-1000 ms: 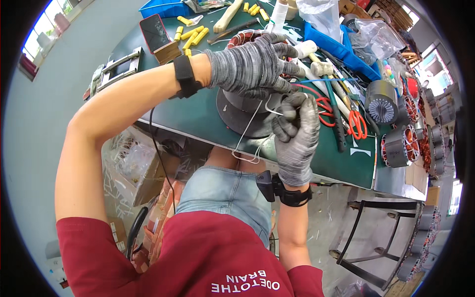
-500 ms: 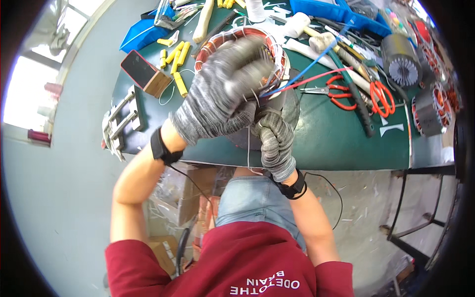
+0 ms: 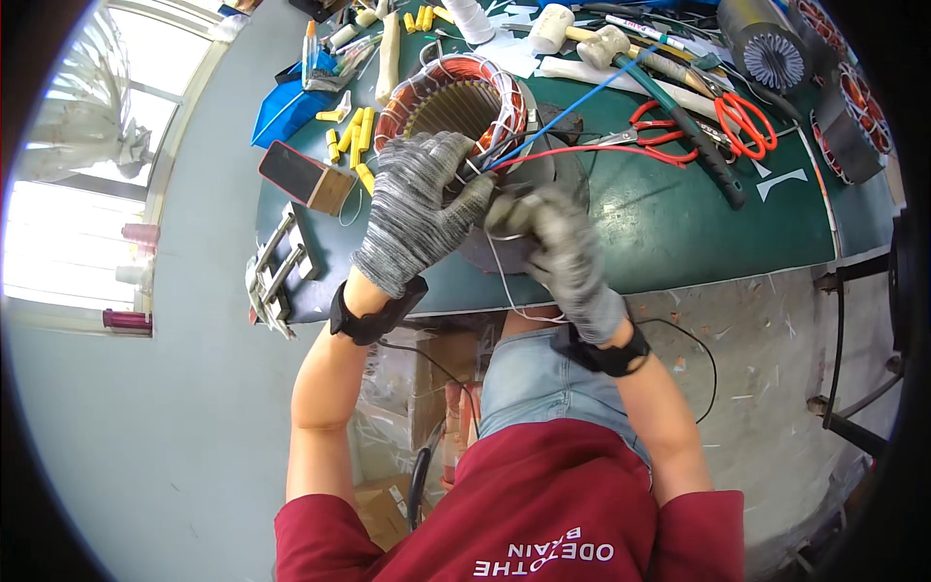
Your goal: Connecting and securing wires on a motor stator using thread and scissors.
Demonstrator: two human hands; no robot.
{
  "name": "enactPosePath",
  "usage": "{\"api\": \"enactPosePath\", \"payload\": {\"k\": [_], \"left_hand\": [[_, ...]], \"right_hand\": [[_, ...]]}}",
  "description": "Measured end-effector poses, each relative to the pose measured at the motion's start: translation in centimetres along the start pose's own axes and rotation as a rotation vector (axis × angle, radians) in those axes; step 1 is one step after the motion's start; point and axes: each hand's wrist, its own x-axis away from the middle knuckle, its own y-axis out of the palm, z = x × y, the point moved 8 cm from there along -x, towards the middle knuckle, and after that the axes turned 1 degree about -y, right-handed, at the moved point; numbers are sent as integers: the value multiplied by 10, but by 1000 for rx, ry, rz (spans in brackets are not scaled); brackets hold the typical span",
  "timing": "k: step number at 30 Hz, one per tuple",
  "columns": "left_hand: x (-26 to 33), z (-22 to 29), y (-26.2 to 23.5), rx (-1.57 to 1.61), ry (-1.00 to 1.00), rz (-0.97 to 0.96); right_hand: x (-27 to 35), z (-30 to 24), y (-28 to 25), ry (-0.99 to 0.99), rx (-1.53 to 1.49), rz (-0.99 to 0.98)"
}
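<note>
A motor stator [image 3: 456,107] stands on the green table, its copper winding ring laced with white cord. My left hand [image 3: 417,199], in a grey knitted glove, is closed over the near left rim, thumb and fingers around the base of the lead wires. A blue lead wire [image 3: 582,100] and a red lead wire [image 3: 592,148] run out to the right. My gloved right hand [image 3: 562,247] is just right of the near rim, blurred, fingers curled on the white cord [image 3: 501,272]. The cord hangs down past the table edge to my lap.
Red-handled scissors [image 3: 745,126], a green-handled tool [image 3: 679,131] and mallets [image 3: 603,46] lie to the right. Further stators [image 3: 853,126] stand at the far right. At left are yellow sleeves [image 3: 356,138], a phone on a wooden block [image 3: 305,177] and a metal frame [image 3: 289,254].
My left hand has come down from over the stator's opening to its near left rim, uncovering the bore. My right hand has moved right, away from the left. The whole view has shifted.
</note>
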Motion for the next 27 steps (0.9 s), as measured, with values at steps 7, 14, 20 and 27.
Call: {"api": "enactPosePath", "payload": {"k": [7, 14, 20, 27], "left_hand": [[3, 3, -2, 13, 102, 111], [6, 1, -3, 25, 54, 132], [4, -3, 2, -16, 36, 84], [9, 5, -3, -46, 76, 136]], "right_hand": [[106, 67, 20, 1255, -840, 252], [126, 18, -121, 1263, -601, 439], [179, -28, -252, 1131, -161, 37], [16, -86, -102, 121, 917, -255]]}}
